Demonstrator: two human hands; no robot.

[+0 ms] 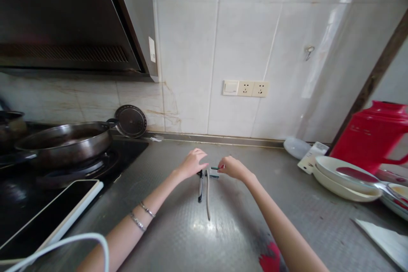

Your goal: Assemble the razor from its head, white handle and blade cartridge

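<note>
My left hand (194, 162) hovers over the metal counter with its thumb and fingers apart, holding nothing. Just below its thumb lies a thin stick-like piece (200, 190), black at both ends and paler along the middle. Next to that, a slim whitish strip (208, 199) runs toward me on the counter. My right hand (233, 167) is curled, thumb and fingers pinched on one end of a small dark green stick (215, 168). A second short dark green piece (214, 177) lies just below it. What these small pieces are is too small to tell.
On the left, a steel pan (63, 140) sits on the black stove (127, 148); a phone (51, 221) lies nearer me, by a white cable (95, 235). Stacked bowls (347, 193) and a red thermos (371, 138) stand right. Wall sockets (253, 89) are ahead.
</note>
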